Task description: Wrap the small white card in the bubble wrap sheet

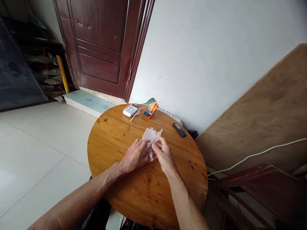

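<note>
Both hands meet over the middle of a round wooden table, around a piece of clear bubble wrap. My left hand grips the wrap from the left, its fingers closed on the lower part. From the right, my right hand pinches the wrap's right edge between thumb and fingers. The sheet looks folded, and a loose flap stands up at its upper right. Whether anything lies inside the folds I cannot make out.
Toward the table's far edge are a white device with a white cable and an orange tape dispenser. A dark, partly blurred object lies at the right. Behind stand a white wall and a leaning wooden board.
</note>
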The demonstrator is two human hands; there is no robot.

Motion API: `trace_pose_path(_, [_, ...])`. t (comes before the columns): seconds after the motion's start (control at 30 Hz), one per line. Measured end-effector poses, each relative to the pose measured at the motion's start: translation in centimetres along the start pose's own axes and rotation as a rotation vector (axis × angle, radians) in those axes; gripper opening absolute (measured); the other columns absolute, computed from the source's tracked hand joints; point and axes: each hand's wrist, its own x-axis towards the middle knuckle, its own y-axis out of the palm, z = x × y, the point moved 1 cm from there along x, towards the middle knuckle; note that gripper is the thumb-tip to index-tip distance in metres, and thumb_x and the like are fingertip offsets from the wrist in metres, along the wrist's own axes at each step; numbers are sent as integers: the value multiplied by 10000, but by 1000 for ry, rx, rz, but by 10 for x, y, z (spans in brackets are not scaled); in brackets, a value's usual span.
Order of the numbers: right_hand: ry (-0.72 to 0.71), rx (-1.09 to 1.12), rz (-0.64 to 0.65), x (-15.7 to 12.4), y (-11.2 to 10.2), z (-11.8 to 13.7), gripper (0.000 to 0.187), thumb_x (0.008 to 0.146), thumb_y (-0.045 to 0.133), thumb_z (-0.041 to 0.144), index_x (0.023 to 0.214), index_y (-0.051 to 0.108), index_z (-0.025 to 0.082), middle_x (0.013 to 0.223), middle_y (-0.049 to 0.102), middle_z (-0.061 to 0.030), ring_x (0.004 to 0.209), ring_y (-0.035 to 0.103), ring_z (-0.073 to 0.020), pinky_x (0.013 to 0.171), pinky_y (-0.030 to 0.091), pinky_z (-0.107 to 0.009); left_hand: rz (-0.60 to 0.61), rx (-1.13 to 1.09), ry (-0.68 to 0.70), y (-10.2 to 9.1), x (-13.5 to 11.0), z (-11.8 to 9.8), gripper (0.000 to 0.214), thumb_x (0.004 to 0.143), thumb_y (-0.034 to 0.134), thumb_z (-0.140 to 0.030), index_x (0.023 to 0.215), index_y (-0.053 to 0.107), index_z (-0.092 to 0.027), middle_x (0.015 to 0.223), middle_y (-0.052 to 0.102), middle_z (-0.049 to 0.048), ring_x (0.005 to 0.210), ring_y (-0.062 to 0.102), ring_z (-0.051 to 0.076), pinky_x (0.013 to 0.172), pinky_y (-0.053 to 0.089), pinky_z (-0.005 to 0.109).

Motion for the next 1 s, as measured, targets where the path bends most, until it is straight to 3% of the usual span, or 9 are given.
trace_pose_path(0.27, [-53, -130, 88, -10, -5, 3, 810, 777, 587, 377, 1505, 264, 229, 1005, 705, -58, 597, 643, -141, 473, 524, -249, -3, -185, -12, 0, -5, 8, 639, 709, 584, -91, 1324, 437, -179, 1125, 631, 91, 1017, 558, 232, 915, 479, 404])
trace_pose_path(0.43, [-125, -283, 150, -14, -4, 1, 755, 823, 504, 238, 1526, 233, 288, 1199, 678, -86, 676, 683, -155, 595, 570, -295, -31, -309, -187, -9, -3, 4, 497, 717, 575, -136, 1212, 537, -158, 1102, 589, 86, 962, 587, 205, 819, 524, 348])
trace_pose_path(0.63, [-273, -364, 201, -18, -5, 0, 733, 813, 495, 163, 1511, 300, 275, 1240, 665, -84, 1092, 648, -225, 845, 571, -377, -20, -248, -274, -5, -2, 4, 348, 784, 648, -325, 1093, 609, -169, 994, 581, 61, 865, 599, 193, 744, 525, 328])
trace_pose_path(0.83, [-173, -268, 188, -13, -10, -3, 683, 838, 467, 226, 1499, 292, 228, 1199, 676, -108, 741, 660, -161, 650, 554, -315, -33, -236, -259, 2, -1, 7, 290, 822, 527, -156, 1102, 603, -179, 987, 592, 54, 859, 601, 165, 727, 517, 288])
trace_pose_path(1.0, [-274, -309, 50, -28, -16, -6, 583, 826, 540, 268, 1397, 431, 218, 1027, 688, -74, 802, 635, -175, 655, 516, -291, -28, -244, -237, 1, 0, 10, 368, 750, 545, -98, 1106, 607, -166, 949, 599, 48, 868, 600, 169, 777, 524, 305])
